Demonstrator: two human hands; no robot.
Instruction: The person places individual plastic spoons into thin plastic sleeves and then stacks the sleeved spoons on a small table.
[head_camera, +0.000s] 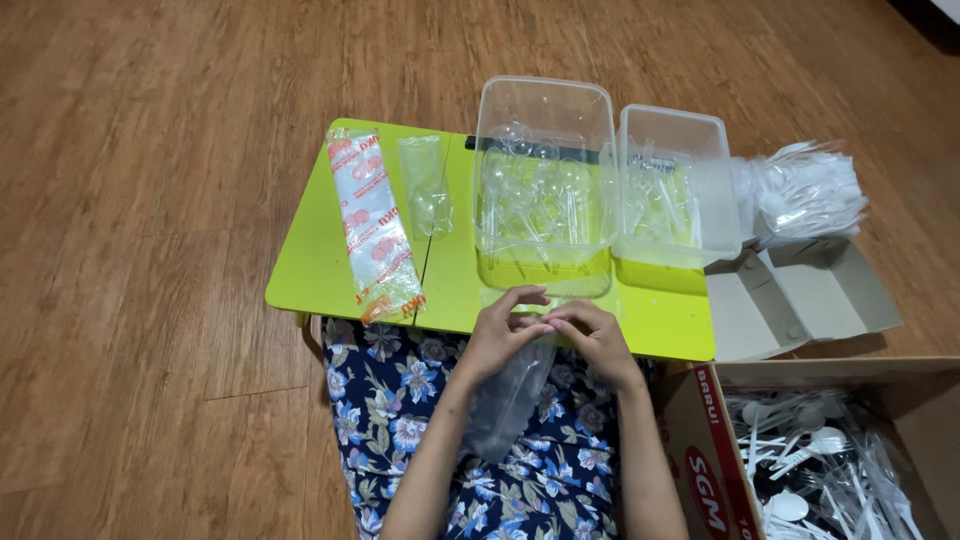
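Left hand (497, 330), right hand (595, 335), pinching clear bag (510, 400)

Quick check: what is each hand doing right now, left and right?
Left hand: fingers pinched on the top edge of a clear plastic sleeve bag.
Right hand: pinching the same bag's top edge.

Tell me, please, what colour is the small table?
Bright lime green table, clearest in the head view.
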